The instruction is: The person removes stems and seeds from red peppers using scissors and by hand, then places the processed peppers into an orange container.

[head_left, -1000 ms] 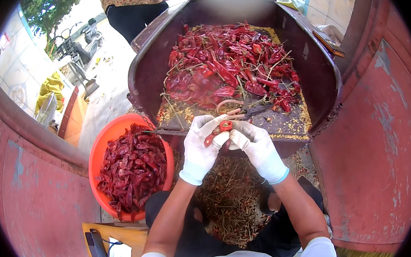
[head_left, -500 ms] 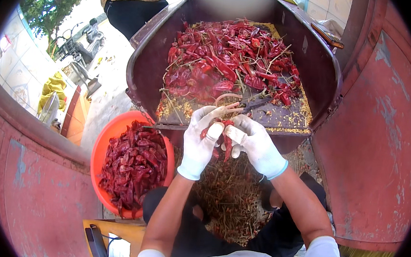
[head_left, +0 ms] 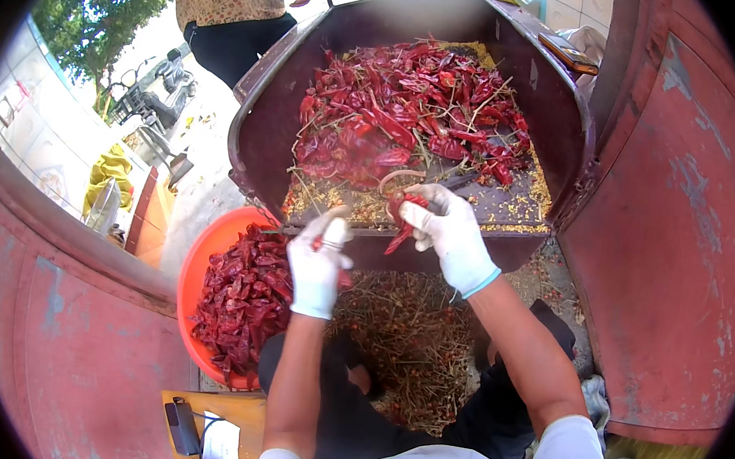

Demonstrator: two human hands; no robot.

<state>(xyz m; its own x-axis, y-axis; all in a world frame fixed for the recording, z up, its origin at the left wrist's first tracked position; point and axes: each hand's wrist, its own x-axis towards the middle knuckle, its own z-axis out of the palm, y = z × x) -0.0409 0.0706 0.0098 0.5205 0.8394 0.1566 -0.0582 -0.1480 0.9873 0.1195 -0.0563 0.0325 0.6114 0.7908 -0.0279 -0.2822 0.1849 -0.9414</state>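
Note:
Both hands wear white gloves. My left hand (head_left: 316,264), slightly blurred, is closed with red dried chili pepper showing between its fingers and beside the palm. It is at the right rim of the orange basin (head_left: 190,302), which holds a heap of red peppers (head_left: 241,301). My right hand (head_left: 451,240) grips a few dried chili peppers (head_left: 403,219) at the front edge of a dark metal cart tray (head_left: 258,139). What looks like scissors with a pale looped handle (head_left: 399,175) lies just behind that hand. A pile of chili peppers with stems (head_left: 394,111) fills the tray's middle.
Yellow seeds are scattered in the tray. Cut stems (head_left: 410,345) cover the floor between my legs. Red metal doors (head_left: 668,253) flank me. A wooden board (head_left: 253,428) with a dark device is at lower left. Another person (head_left: 230,3) stands beyond the cart at the left.
My hands have parted. The left has moved left toward the basin with red pepper in it; the right stays near the tray edge, holding peppers. The view has shifted slightly.

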